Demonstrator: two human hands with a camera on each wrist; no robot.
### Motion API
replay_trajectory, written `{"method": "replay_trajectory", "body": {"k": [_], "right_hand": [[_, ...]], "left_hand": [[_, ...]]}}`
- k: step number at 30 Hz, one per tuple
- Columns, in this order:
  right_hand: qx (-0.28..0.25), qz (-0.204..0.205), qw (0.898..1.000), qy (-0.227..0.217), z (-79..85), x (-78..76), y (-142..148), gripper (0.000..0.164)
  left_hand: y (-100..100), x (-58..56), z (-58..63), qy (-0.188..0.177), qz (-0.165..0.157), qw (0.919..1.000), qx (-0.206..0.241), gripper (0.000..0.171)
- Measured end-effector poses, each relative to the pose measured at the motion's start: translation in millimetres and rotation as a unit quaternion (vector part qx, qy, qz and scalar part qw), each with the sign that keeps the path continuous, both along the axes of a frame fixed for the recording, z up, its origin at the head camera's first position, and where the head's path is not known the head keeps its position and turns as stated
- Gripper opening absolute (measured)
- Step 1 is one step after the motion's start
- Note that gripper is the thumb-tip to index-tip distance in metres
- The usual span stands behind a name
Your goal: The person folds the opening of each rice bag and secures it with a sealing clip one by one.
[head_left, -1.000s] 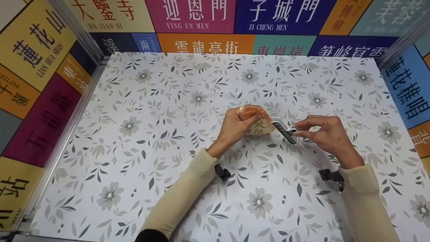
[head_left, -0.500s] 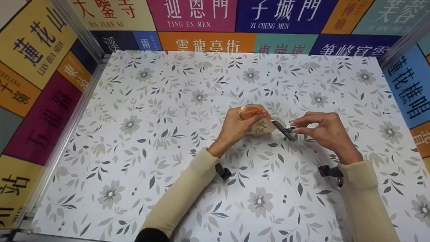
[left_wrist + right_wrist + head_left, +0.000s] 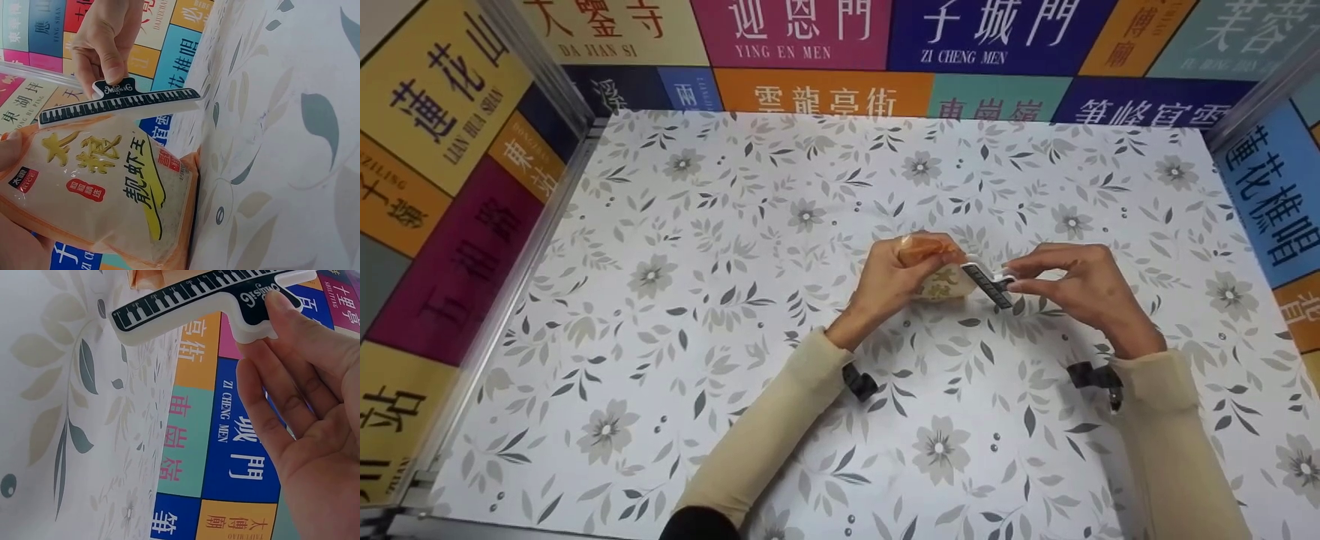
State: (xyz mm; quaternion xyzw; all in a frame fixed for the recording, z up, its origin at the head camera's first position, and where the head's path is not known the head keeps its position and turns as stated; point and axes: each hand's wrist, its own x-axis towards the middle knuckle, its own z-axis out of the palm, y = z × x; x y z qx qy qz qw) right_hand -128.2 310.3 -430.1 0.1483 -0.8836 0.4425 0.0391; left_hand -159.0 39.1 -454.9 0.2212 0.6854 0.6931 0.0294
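In the head view my left hand (image 3: 885, 281) holds the gathered top of a small orange-edged rice bag (image 3: 941, 285), which stands on the table. The left wrist view shows the bag's printed front (image 3: 101, 194), with gold and black characters. My right hand (image 3: 1084, 285) pinches the handle of a white bag clip (image 3: 988, 285) with a black piano-key pattern. The clip (image 3: 118, 104) lies along the bag's upper edge in the left wrist view; whether its jaws have the bag between them I cannot tell. In the right wrist view, thumb and fingers press the clip's (image 3: 180, 301) handle.
A floral-patterned white table top (image 3: 720, 420) spreads around both hands. Colourful panels with characters stand behind it (image 3: 810, 37), at the left (image 3: 465, 255) and at the right (image 3: 1271, 195). Black wrist cameras (image 3: 859, 382) sit under both cuffs.
My right hand and the clip have moved slightly left and up, closer to the bag. The left hand keeps its hold with little movement.
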Motion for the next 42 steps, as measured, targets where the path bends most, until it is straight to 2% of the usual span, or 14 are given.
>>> {"method": "replay_trajectory", "body": {"k": [5,9,16,19,23,28,34,42], "right_hand": [[0.023,0.005,1.000,-0.004,-0.9,-1.6,-0.6,0.029],[0.040,0.013,0.999,0.018,-3.4,-1.4,-0.7,0.032],[-0.021,0.028,0.999,0.019,-11.8,1.0,-6.1,0.033],[-0.016,0.023,0.999,0.021,-16.0,1.8,-10.6,0.035],[-0.014,0.020,0.999,0.025,-21.9,2.6,-14.9,0.035],[-0.020,-0.001,0.999,0.038,-25.0,4.4,-15.5,0.036],[-0.021,-0.030,0.999,0.038,-25.0,6.5,-14.6,0.041],[-0.033,-0.031,0.997,0.064,-23.9,7.9,-11.6,0.035]], "left_hand": [[1.2,-0.9,-1.5,0.003,-0.025,0.9992,0.031,0.020],[1.1,-1.4,-1.7,0.003,-0.033,0.9986,0.040,0.020],[0.8,-0.9,-0.6,-0.018,-0.036,0.9976,0.055,0.019],[0.3,-0.8,-1.3,-0.037,-0.038,0.9957,0.076,0.020],[-1.7,0.2,-2.3,-0.038,-0.027,0.9958,0.079,0.021],[-4.1,1.8,-2.6,-0.009,-0.006,0.9985,0.053,0.024],[-5.6,2.4,-2.7,-0.001,0.028,0.9973,0.069,0.024],[-4.2,0.6,-4.8,0.038,0.061,0.9952,0.066,0.017]]}}
